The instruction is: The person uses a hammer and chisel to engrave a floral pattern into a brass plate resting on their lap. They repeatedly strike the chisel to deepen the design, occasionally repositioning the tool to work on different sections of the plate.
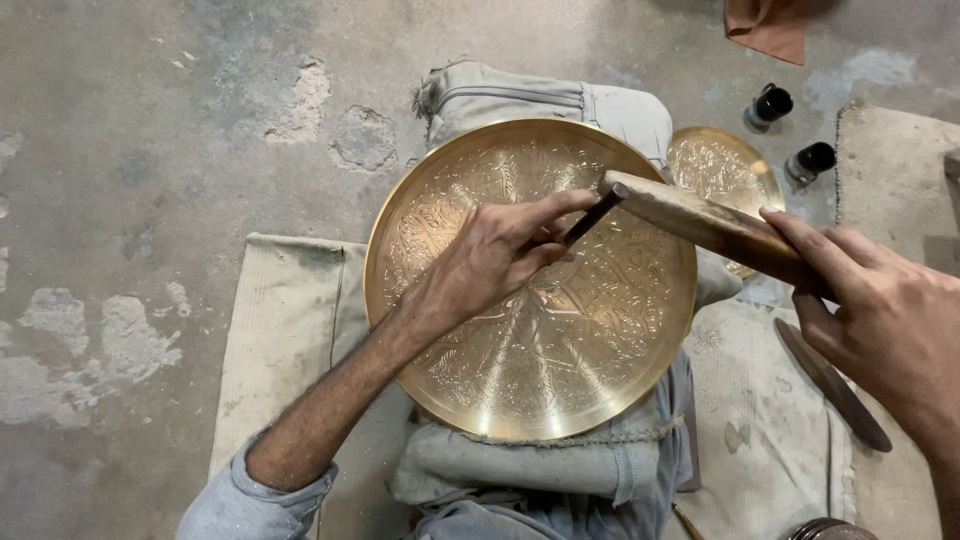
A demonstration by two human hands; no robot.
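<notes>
A worn, patchy concrete floor [150, 150] carries a pale mat [290, 330], and on the person's lap rests a large engraved brass tray [530, 280]. Left hand [495, 255] fingers pinch a dark chisel [592, 216] on the tray; the right hand [885, 320] clenches a wooden mallet [700, 222] touching the chisel's top.

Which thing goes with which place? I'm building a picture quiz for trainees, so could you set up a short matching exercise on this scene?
Things:
1. large brass tray
2. thin dark punch
3. wooden mallet
4. two small dark bottles

Places:
A. on the floor, upper right
B. gripped in the right hand
C. resting on the person's lap
D. pinched by the left hand

Pairs: 1-C, 2-D, 3-B, 4-A
</notes>
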